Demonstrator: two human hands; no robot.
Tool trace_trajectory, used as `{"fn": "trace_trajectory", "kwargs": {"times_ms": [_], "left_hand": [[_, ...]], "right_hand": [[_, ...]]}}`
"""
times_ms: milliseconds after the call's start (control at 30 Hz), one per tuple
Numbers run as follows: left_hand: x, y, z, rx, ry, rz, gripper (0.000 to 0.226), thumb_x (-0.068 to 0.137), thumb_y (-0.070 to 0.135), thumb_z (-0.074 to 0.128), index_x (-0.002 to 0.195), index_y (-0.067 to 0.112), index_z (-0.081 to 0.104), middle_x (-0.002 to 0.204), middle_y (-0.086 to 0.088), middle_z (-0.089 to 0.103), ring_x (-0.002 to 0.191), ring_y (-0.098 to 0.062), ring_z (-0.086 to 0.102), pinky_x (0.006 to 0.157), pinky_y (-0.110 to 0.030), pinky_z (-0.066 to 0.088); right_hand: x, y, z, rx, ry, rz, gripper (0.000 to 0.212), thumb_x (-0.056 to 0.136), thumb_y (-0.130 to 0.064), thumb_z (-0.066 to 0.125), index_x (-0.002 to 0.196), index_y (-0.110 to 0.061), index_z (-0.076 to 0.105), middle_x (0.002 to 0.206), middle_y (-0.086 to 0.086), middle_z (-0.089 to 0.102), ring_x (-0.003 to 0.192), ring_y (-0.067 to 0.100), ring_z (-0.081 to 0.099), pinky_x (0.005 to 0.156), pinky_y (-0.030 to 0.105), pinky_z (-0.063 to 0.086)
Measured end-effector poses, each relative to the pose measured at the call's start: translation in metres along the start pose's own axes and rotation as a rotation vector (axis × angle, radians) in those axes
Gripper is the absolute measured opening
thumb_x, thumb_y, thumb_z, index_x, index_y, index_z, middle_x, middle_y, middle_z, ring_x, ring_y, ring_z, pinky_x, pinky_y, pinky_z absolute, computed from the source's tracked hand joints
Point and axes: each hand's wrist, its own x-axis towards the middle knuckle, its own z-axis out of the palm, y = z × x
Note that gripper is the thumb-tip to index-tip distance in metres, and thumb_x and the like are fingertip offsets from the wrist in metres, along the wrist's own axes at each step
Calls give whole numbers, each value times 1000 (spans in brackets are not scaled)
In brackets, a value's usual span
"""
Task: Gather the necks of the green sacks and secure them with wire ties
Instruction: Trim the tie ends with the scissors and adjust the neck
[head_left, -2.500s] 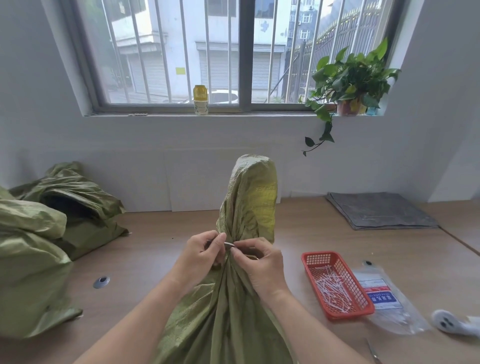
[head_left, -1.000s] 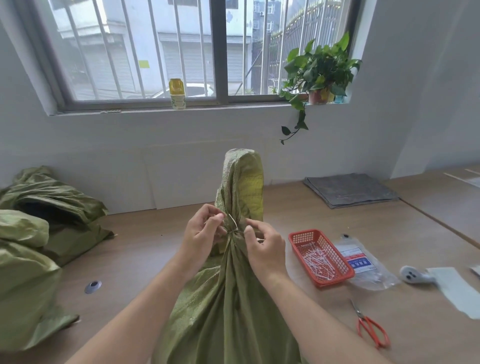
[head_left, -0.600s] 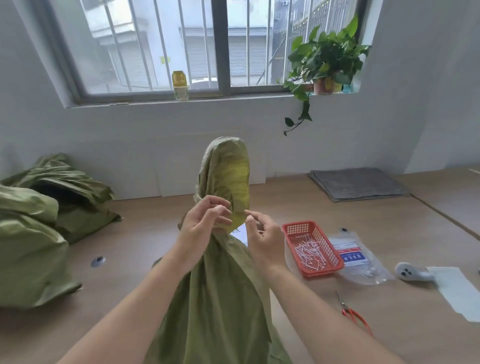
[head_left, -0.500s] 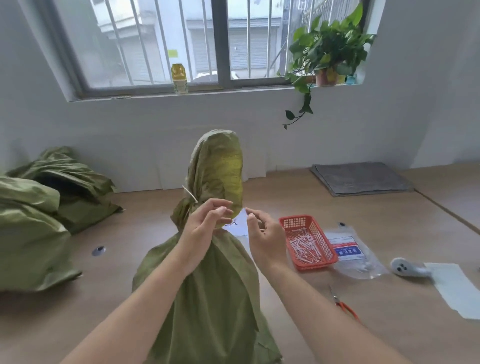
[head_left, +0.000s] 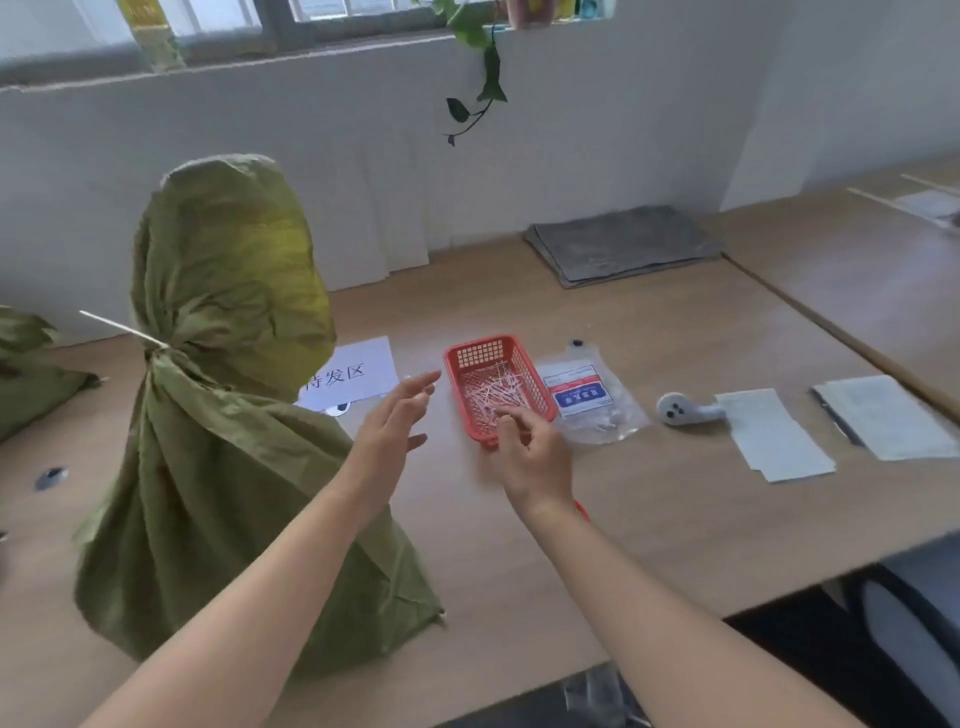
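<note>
The sack stands upright on the table, left of the middle and close to the near edge. Its neck is bunched tight, and a tie is wrapped round it, one pale end sticking out up and to the left. Above the tie the top of the sack flares out in a rounded puff. Neither of my hands touches it.

My left hand is wide, fingers straight and a little spread, held in the air between the sack and the basket. My right hand is at the near end of the basket, its fingers curled down toward the loose ties lying inside. It is blurred, and I cannot tell whether it pinches one.

The red basket sits about mid-table. A clear packet with a blue and red label lies just beside it on the right. A white sheet with printed characters lies behind the sack, partly hidden by it. Further right lie a small white tool and some papers. A folded grey cloth lies at the far edge against the wall. A second sack shows at the left edge.
</note>
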Motion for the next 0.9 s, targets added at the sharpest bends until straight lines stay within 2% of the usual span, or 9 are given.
{"fn": "trace_trajectory", "kwargs": {"times_ms": [100,167,233,367,433,600,700,767,900], "left_hand": [[14,-15,26,-12,-33,-40,43,85,42,45,124,44,64,134,15,61,137,-16,50,107,-42,46],[23,-27,41,-34,-60,-79,45,83,44,45,124,41,64,135,12,60,138,-19,48,107,-43,44],[32,-41,56,-26,-96,-99,53,83,46,44,132,36,63,140,10,60,137,-19,49,112,-46,41],[46,-78,80,0,-134,-140,62,84,48,42,141,32,59,150,6,55,140,-21,47,118,-50,36],[53,-98,91,5,-144,-161,63,83,48,42,141,32,59,153,4,52,143,-23,44,119,-51,35],[72,-145,103,5,-155,-217,66,83,48,41,145,31,57,153,4,51,145,-22,42,121,-51,32],[77,-166,102,11,-137,-259,66,83,47,43,145,30,57,152,3,53,145,-22,43,121,-50,33],[80,-174,100,11,-128,-278,64,82,47,44,143,30,59,150,2,54,144,-23,44,120,-50,35],[79,-175,92,12,-122,-289,64,78,56,50,136,33,61,148,2,56,140,-23,47,116,-48,41]], "right_hand": [[7,28,-19,-13,39,68,16,99,-23,59,102,-24,75,88,-16,67,82,-3,62,75,21,50],[13,48,-29,-36,68,113,18,97,-24,59,105,-22,76,91,-12,69,80,-4,62,73,19,48],[20,69,-37,-63,82,160,21,97,-24,60,109,-20,76,97,-9,71,85,4,64,77,21,47],[30,118,-42,-137,84,218,17,95,-24,67,107,-17,77,97,-5,76,89,11,67,64,4,39],[36,142,-43,-188,65,262,14,92,-23,71,103,-18,77,92,-4,76,89,14,70,65,9,41],[51,203,-34,-374,-40,344,13,84,-15,74,93,-21,79,98,3,77,98,22,70,86,28,51],[55,231,-27,-492,-103,382,14,78,-21,81,90,-25,74,106,4,74,104,23,67,87,28,47],[57,241,-24,-593,-131,360,18,78,-26,83,93,-23,72,106,5,70,105,24,64,83,28,44],[60,244,-18,-753,-149,319,29,87,-21,80,111,-18,65,114,8,66,112,28,62,88,34,48]]}}
